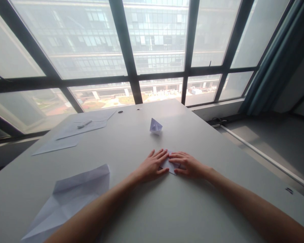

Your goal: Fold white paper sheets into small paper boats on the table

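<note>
Both hands are lying flat on the bench (142, 209), pressing a small folded paper (170, 166) between them. Left hand (152, 166) is resting palm down, fingers spread, fingertips sitting on the paper's left edge. Right hand (186, 164) is doing the same on the right side, fingers extended and covering part of the paper (neither is closing around it, just pressing flat). The paper is sitting mid-bench, just in front of the person.

A folded paper boat (155, 126) is standing upright farther back, apart from the hands. A larger creased sheet (73, 195) is lying at near left, partly under the left forearm. Flat sheets (66, 135) are lying at far left with a pen (84, 124) resting on them. Window (152, 50) is running behind the bench, curtain (276, 60) hanging at right.
</note>
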